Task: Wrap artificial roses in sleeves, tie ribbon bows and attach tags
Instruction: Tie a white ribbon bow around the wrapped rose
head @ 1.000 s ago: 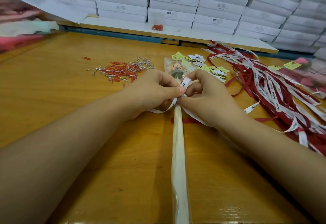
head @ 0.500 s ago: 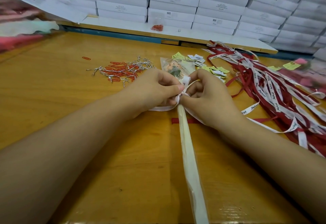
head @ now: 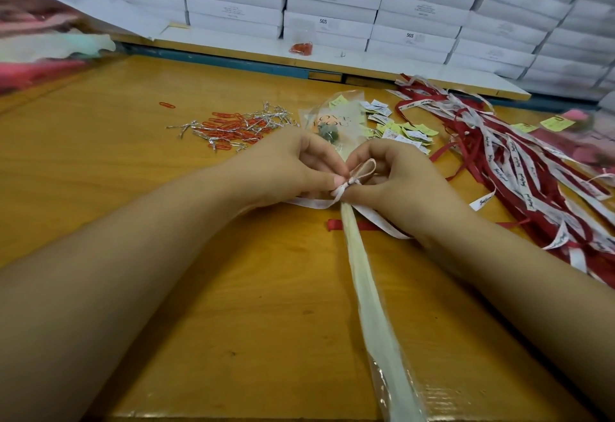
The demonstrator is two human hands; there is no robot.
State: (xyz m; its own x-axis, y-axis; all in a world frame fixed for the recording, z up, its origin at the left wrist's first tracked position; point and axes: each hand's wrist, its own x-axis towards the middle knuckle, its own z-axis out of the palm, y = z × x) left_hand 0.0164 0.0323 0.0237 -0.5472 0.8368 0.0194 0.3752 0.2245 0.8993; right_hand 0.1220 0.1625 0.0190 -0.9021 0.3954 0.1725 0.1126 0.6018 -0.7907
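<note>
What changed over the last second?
A loop has formed in the white ribbon between the left hand and right hand, both still pinching it at the knot. The near end of the sleeved stem swung right. Paper clips, tags and ribbon pile stayed put.

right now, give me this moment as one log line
step: tying bow | left hand: pinches ribbon at knot | right hand: pinches ribbon loop | rose: in sleeve

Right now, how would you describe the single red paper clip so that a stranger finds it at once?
On the wooden table, find the heap of red paper clips and silver twist ties on the left half. Look beyond its far left corner. There lies one red paper clip, alone on the wood, unlike the tangled ones in the heap.
</note>
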